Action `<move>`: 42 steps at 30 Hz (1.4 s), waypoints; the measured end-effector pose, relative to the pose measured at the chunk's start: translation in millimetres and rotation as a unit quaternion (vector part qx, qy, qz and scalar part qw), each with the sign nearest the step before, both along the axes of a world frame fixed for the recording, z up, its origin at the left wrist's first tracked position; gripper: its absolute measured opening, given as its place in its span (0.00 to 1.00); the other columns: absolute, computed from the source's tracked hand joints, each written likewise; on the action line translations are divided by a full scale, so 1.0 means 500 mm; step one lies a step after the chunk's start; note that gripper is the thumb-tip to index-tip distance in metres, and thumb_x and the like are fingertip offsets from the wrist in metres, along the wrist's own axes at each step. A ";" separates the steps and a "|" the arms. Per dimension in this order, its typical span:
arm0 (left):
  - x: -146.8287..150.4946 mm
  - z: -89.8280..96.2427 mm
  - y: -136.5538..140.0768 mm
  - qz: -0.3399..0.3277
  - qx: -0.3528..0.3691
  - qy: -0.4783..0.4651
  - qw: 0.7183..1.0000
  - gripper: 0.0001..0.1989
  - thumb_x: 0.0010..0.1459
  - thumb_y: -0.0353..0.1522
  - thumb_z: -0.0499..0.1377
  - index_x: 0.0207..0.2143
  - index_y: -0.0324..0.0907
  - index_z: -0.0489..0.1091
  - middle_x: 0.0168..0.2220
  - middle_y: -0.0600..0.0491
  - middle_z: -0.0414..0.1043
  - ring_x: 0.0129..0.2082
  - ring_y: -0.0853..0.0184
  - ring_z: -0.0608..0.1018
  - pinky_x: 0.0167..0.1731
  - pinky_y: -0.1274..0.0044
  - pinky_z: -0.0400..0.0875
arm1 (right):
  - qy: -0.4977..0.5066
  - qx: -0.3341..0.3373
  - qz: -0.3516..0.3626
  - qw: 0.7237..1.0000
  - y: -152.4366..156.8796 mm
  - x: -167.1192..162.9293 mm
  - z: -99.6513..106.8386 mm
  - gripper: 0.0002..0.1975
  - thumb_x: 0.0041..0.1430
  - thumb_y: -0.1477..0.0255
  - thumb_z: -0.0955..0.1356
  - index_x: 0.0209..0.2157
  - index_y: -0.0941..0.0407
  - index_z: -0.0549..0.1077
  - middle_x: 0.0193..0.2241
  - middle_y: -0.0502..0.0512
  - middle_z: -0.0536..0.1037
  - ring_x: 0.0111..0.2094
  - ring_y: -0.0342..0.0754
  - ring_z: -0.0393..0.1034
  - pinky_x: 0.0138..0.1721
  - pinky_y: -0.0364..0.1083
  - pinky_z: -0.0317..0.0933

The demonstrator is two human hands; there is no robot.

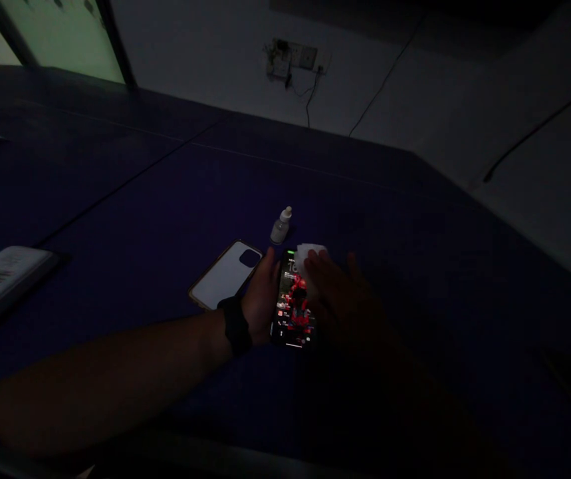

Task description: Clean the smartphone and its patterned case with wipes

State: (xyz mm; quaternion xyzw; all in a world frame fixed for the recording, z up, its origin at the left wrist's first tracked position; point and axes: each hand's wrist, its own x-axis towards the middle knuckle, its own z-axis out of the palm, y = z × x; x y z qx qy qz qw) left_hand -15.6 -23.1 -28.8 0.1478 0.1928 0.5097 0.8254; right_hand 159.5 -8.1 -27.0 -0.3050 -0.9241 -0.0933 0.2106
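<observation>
Lit phone (pixel 292 322) in L hand (pixel 260 303), white wipe (pixel 309 253) under R hand (pixel 338 289), in a dim rm.
Phone is screen up, nr ctr of the blue table (pixel 155 199); can't tell if it's resting on the tabletop or lifted. L hand is curled round its L edge, thumb along the side, w/ a dark watch (pixel 236 326) on the wrist. R hand is spread nearly flat, fingers extended over the wipe at the phone's upper R, thumb apart; its palm is in shadow. Phone case (pixel 223 276) lies just L of the L hand; dropper bottle (pixel 280 227) stands upright just beyond the phone. Far L: a white pkg (pixel 3 283). Beyond, wall sockets (pixel 298 56) w/ cords.
</observation>
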 end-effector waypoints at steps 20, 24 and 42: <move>-0.006 -0.021 0.013 0.020 -0.024 -0.017 0.999 0.36 0.69 0.56 0.42 0.65 0.44 0.67 0.50 0.43 0.79 0.48 0.53 0.81 0.52 0.61 0.72 | 0.017 -0.055 0.069 0.996 -0.003 0.007 0.006 0.29 0.73 0.70 0.61 0.71 0.58 0.57 0.67 0.65 0.66 0.71 0.57 0.56 0.71 0.68 0.49; -0.016 -0.037 0.016 0.014 -0.025 -0.040 0.999 0.36 0.69 0.56 0.43 0.66 0.45 0.65 0.45 0.44 0.80 0.39 0.56 0.83 0.44 0.65 0.74 | 0.008 -0.062 0.160 0.985 -0.018 0.007 0.027 0.22 0.71 0.72 0.62 0.64 0.59 0.68 0.62 0.63 0.74 0.67 0.54 0.64 0.71 0.64 0.50; -0.026 -0.043 0.035 0.004 -0.014 -0.074 0.997 0.37 0.67 0.56 0.44 0.66 0.44 0.64 0.46 0.43 0.79 0.36 0.56 0.81 0.41 0.64 0.74 | -0.021 -0.084 0.204 0.975 -0.039 -0.010 0.042 0.24 0.72 0.62 0.64 0.61 0.63 0.72 0.62 0.64 0.75 0.67 0.56 0.65 0.71 0.63 0.51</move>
